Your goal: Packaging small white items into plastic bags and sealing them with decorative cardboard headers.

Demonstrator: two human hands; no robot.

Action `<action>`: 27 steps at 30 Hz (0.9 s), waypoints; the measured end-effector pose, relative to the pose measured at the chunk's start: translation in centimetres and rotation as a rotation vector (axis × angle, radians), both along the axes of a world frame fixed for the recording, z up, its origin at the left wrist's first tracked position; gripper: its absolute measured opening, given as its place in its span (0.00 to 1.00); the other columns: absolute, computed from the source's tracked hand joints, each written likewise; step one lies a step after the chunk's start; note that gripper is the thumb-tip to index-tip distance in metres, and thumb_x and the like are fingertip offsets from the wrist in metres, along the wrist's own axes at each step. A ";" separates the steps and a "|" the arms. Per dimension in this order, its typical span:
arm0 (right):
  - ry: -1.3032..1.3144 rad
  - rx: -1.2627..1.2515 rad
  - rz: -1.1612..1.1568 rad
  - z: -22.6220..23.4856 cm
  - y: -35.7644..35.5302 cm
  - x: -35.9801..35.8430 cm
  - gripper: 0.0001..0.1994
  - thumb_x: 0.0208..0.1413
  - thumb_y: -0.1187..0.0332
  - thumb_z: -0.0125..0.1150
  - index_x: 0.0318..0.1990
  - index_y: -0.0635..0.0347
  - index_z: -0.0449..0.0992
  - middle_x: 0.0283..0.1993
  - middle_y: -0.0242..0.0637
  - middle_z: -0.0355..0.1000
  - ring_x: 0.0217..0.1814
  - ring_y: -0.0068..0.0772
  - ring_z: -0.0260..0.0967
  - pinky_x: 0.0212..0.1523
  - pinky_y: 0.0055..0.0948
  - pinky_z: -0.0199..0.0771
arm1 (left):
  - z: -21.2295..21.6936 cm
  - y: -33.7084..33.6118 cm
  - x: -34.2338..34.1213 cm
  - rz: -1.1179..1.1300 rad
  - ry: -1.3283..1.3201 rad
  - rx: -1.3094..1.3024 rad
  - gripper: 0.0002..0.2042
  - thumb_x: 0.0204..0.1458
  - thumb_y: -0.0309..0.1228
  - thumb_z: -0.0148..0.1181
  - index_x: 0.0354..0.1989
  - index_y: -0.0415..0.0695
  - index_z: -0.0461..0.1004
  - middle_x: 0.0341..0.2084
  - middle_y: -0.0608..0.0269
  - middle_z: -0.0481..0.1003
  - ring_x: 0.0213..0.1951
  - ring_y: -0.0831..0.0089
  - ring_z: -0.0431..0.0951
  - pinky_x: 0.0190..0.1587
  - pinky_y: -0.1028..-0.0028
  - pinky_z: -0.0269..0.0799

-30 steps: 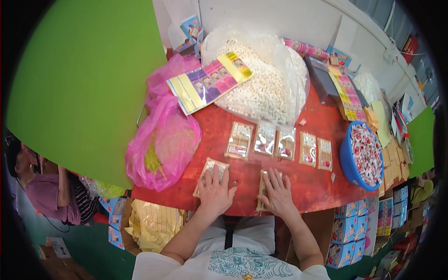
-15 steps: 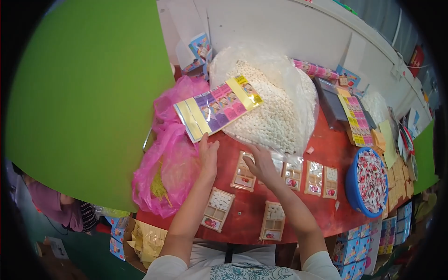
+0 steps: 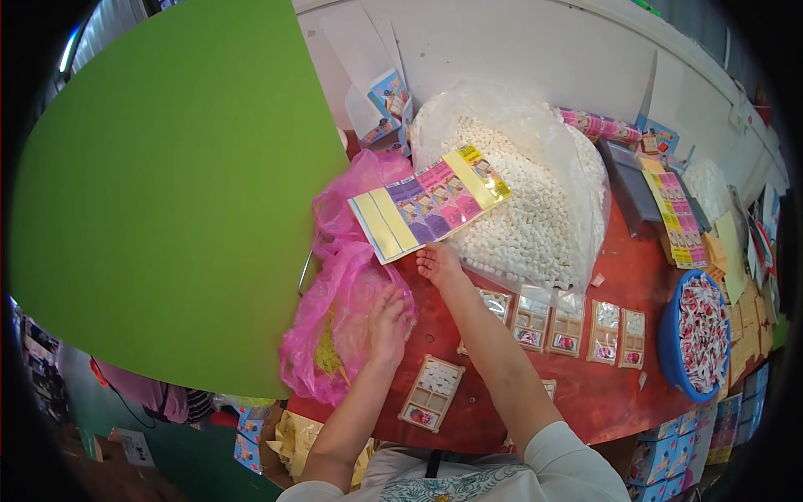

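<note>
My right hand [image 3: 439,264] is at the lower edge of a sheet of printed yellow, purple and pink labels [image 3: 435,202], its fingers curled; whatever they pinch is too small to make out. My left hand [image 3: 387,325] is open over the right side of a pink plastic bag [image 3: 339,309], fingers loosely bent and nothing seen in them. The label sheet rests partly on a large clear bag of small white pieces [image 3: 531,217]. Nearest my forearms lies a compartmented wooden tray [image 3: 432,393] with white pieces and a red-printed packet; my right forearm partly hides other trays.
Several similar trays [image 3: 604,330] line the red table [image 3: 619,410] to the right. Beyond them stands a blue basin [image 3: 674,339] of small wrapped packets. More label sheets [image 3: 679,222] lie at the back right. A large green panel [image 3: 167,209] borders the left.
My right hand has moved from above a tray to the label sheet's lower edge. My left hand has drawn back from the sheet toward me, beside the pink bag. The view has shifted left.
</note>
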State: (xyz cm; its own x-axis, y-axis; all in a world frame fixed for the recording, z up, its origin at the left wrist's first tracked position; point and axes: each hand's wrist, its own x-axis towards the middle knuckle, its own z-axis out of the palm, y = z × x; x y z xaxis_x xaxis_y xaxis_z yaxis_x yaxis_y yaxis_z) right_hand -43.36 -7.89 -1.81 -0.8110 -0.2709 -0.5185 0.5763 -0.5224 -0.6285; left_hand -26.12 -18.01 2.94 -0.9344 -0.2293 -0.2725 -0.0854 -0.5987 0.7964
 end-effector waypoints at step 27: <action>1.213 1.218 -0.032 8.6 8.4 28.5 0.03 0.51 0.74 0.57 0.34 0.61 0.72 0.31 0.43 0.68 0.33 0.49 0.70 0.31 0.40 0.71 | -0.6 5.8 12.4 -0.140 0.125 0.156 0.07 0.55 0.24 0.51 0.40 0.40 0.73 0.31 0.66 0.76 0.30 0.79 0.73 0.33 0.78 0.68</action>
State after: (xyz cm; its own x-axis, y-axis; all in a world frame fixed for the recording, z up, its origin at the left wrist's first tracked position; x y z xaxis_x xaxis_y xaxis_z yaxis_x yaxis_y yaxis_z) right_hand -14.88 0.48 6.75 -0.8619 -0.1941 0.4685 -0.4913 0.5487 -0.6765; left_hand -13.73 -12.16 2.30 -0.9827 -0.0597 -0.1751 -0.0827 -0.7046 0.7047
